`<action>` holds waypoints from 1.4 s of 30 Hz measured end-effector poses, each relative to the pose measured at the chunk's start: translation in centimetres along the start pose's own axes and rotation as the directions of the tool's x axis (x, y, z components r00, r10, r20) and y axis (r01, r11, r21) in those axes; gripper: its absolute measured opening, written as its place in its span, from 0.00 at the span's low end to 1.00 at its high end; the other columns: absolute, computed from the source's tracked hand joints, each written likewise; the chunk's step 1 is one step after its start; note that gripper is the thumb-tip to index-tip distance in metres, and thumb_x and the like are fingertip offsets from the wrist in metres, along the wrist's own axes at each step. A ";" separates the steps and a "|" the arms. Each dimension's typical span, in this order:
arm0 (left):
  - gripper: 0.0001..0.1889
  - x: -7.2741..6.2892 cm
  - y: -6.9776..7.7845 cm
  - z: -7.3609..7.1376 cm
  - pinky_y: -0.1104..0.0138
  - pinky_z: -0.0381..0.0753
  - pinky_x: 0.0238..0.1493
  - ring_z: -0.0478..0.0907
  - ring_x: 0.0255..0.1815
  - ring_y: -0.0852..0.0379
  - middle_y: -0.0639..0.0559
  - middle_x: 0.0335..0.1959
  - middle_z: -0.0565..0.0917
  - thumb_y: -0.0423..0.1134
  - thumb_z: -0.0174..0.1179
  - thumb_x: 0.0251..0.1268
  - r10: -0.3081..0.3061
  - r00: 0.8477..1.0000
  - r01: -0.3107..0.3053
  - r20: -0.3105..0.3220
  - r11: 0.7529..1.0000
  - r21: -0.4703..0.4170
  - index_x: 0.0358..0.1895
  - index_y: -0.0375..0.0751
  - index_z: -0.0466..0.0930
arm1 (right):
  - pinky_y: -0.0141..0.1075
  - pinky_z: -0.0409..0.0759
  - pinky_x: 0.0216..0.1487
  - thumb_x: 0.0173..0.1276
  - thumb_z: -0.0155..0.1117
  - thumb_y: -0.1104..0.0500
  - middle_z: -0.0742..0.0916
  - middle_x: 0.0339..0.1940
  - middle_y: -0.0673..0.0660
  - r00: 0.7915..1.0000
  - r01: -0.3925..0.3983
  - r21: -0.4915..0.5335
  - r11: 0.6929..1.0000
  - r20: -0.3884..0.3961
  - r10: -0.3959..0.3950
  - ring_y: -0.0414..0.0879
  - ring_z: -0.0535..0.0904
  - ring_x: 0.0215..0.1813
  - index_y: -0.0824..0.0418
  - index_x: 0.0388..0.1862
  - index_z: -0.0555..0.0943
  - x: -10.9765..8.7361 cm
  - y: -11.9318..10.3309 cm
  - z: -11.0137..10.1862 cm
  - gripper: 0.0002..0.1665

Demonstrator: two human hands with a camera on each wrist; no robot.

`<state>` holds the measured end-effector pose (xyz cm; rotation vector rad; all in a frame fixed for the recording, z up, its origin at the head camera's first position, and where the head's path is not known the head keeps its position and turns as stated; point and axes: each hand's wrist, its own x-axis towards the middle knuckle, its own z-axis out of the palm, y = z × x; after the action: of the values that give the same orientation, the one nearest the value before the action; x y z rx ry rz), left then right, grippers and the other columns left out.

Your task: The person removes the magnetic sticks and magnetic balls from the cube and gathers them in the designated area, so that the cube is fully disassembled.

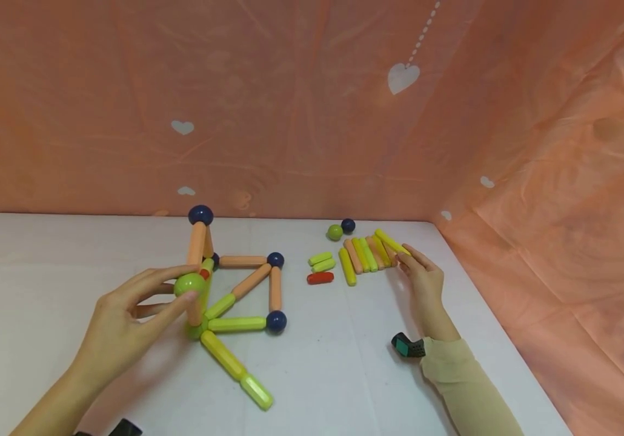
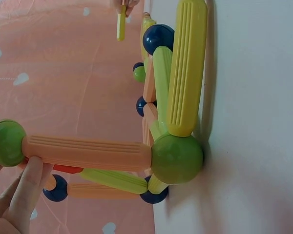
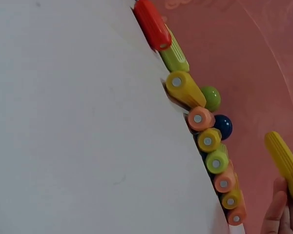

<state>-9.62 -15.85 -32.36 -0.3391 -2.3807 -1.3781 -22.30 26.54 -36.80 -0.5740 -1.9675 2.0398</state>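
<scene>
While left hand (image 1: 122, 322) holds green ball (image 1: 188, 285), right hand (image 1: 426, 283) pinches yellow stick (image 1: 391, 241).

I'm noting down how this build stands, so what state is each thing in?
Left hand: pinching the upper green ball
Upper green ball: atop an upright orange stick
Right hand: holding a yellow stick
Yellow stick: raised off the table
Frame: standing, joined at its balls
Row of sticks: lying side by side
Short green sticks: lying together
Red stick: lying loose
Rear green ball: loose
Rear blue ball: loose

Right hand (image 3: 284, 214) partly outside wrist view
</scene>
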 end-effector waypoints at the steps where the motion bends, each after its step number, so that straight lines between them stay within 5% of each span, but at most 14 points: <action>1: 0.20 0.0 0.0 0.0 0.81 0.79 0.40 0.76 0.44 0.72 0.67 0.46 0.82 0.34 0.66 0.60 -0.001 1.000 0.001 0.000 1.000 -0.001 0.56 0.53 0.81 | 0.27 0.79 0.52 0.66 0.63 0.61 0.84 0.43 0.44 1.000 -0.018 0.009 1.000 -0.009 0.018 0.35 0.81 0.42 0.63 0.62 0.77 0.2 0.0 0.0 0.24; 7: 0.20 -0.1 -0.1 0.0 0.81 0.80 0.40 0.76 0.44 0.72 0.67 0.46 0.82 0.33 0.66 0.60 -0.005 1.000 0.005 -0.006 1.000 -0.012 0.56 0.52 0.81 | 0.25 0.80 0.49 0.65 0.65 0.61 0.86 0.35 0.43 0.994 -0.082 0.077 0.994 -0.066 0.087 0.36 0.81 0.40 0.62 0.62 0.77 1.3 0.1 0.0 0.25; 12: 0.20 -0.1 -0.2 0.1 0.81 0.80 0.40 0.76 0.44 0.71 0.66 0.46 0.82 0.33 0.66 0.60 -0.004 1.000 0.004 -0.009 1.000 -0.019 0.56 0.51 0.81 | 0.26 0.80 0.51 0.66 0.62 0.64 0.83 0.51 0.53 0.987 -0.115 0.105 0.988 -0.104 0.126 0.35 0.81 0.41 0.65 0.62 0.76 2.3 0.3 0.0 0.25; 17: 0.20 -0.2 -0.1 0.2 0.80 0.80 0.40 0.76 0.44 0.71 0.66 0.46 0.82 0.33 0.66 0.60 -0.005 1.000 0.005 -0.009 1.000 -0.028 0.56 0.51 0.81 | 0.24 0.78 0.52 0.66 0.60 0.66 0.75 0.66 0.60 0.984 -0.140 0.050 0.989 -0.108 0.145 0.36 0.78 0.51 0.68 0.64 0.73 3.0 0.5 -0.1 0.26; 25: 0.20 -0.1 -0.1 0.1 0.81 0.80 0.39 0.75 0.44 0.71 0.67 0.46 0.81 0.34 0.66 0.61 -0.014 1.000 0.014 -0.005 1.000 -0.007 0.56 0.53 0.81 | 0.33 0.70 0.66 0.67 0.59 0.62 0.73 0.69 0.58 0.988 -0.146 -0.140 0.979 -0.064 0.139 0.44 0.70 0.66 0.65 0.65 0.73 2.5 0.4 0.1 0.27; 29: 0.20 -0.1 -0.1 0.1 0.81 0.79 0.39 0.75 0.44 0.72 0.68 0.47 0.81 0.36 0.65 0.61 -0.024 1.000 0.024 0.003 1.000 0.009 0.57 0.55 0.80 | 0.32 0.71 0.62 0.68 0.58 0.57 0.75 0.67 0.59 0.998 -0.040 -0.278 0.960 -0.059 0.024 0.46 0.69 0.64 0.63 0.63 0.75 1.3 0.2 0.5 0.25; 33: 0.20 0.0 -0.2 0.1 0.81 0.79 0.39 0.75 0.44 0.72 0.67 0.47 0.81 0.36 0.65 0.61 -0.023 1.000 0.023 0.000 1.000 0.006 0.57 0.55 0.80 | 0.25 0.74 0.47 0.68 0.59 0.57 0.81 0.55 0.59 0.993 0.117 -0.326 0.938 0.013 -0.119 0.38 0.74 0.50 0.64 0.58 0.78 -1.1 0.0 1.7 0.22; 37: 0.20 0.0 -0.3 0.2 0.81 0.80 0.40 0.76 0.44 0.71 0.66 0.46 0.82 0.34 0.65 0.61 -0.012 1.000 0.012 -0.008 1.000 -0.013 0.56 0.53 0.81 | 0.27 0.79 0.44 0.67 0.63 0.59 0.84 0.44 0.49 0.982 0.164 -0.260 0.952 0.137 -0.132 0.34 0.78 0.40 0.66 0.54 0.80 -4.1 -0.1 3.2 0.18; 42: 0.20 0.2 -0.3 0.2 0.81 0.80 0.40 0.76 0.44 0.71 0.66 0.46 0.82 0.35 0.66 0.61 -0.015 1.000 0.015 -0.011 1.000 -0.006 0.56 0.54 0.81 | 0.31 0.81 0.43 0.66 0.65 0.61 0.86 0.38 0.46 0.956 0.173 -0.199 0.965 0.270 -0.115 0.42 0.82 0.43 0.69 0.51 0.80 -7.1 0.0 4.9 0.17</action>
<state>-9.94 -15.83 -32.62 -0.3155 -2.3750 -1.3905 -18.09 19.02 -36.01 -0.2039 -2.3293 1.8988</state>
